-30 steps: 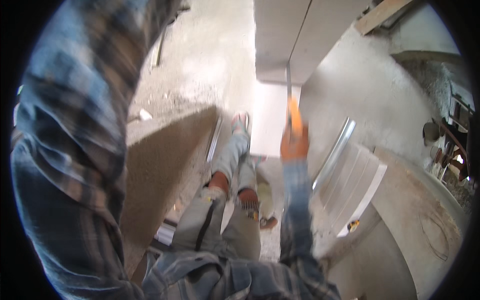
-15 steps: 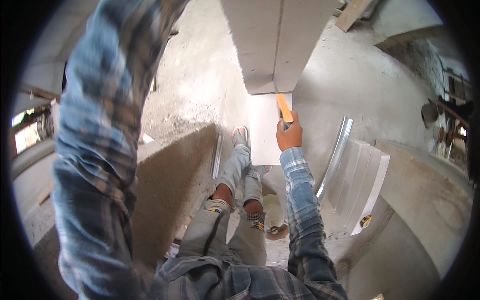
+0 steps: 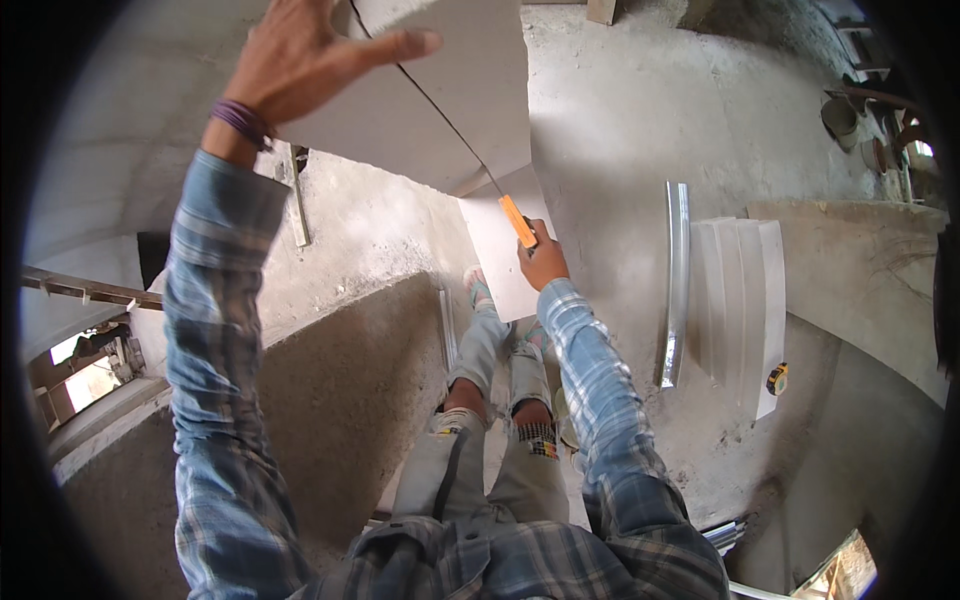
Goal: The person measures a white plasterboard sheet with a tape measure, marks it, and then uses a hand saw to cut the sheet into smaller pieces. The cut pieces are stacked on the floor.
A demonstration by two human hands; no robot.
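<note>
My right hand (image 3: 543,258) is closed around an orange-and-black-handled tool (image 3: 517,221), whose kind I cannot make out. Its upper end meets a thin dark line running up across a large pale block (image 3: 450,90). Below the block's near edge is a narrower pale panel (image 3: 505,265), beside my right hand. At the upper left, my left hand (image 3: 310,60) is open over the block, thumb stretched out to the right. Its fingertips are cut off by the frame's top, and whether the palm touches the block I cannot tell.
A shiny metal channel (image 3: 674,290) lies on the right, beside several stacked pale boards (image 3: 740,290). On their near corner sits a yellow-and-black tape measure (image 3: 777,378). A low rough wall (image 3: 340,400) stands left of my legs. Buckets (image 3: 838,118) are at the far right.
My left hand has come into view over the block. My right hand has shifted left with the tool, which now slants to the upper left. The whole view has turned.
</note>
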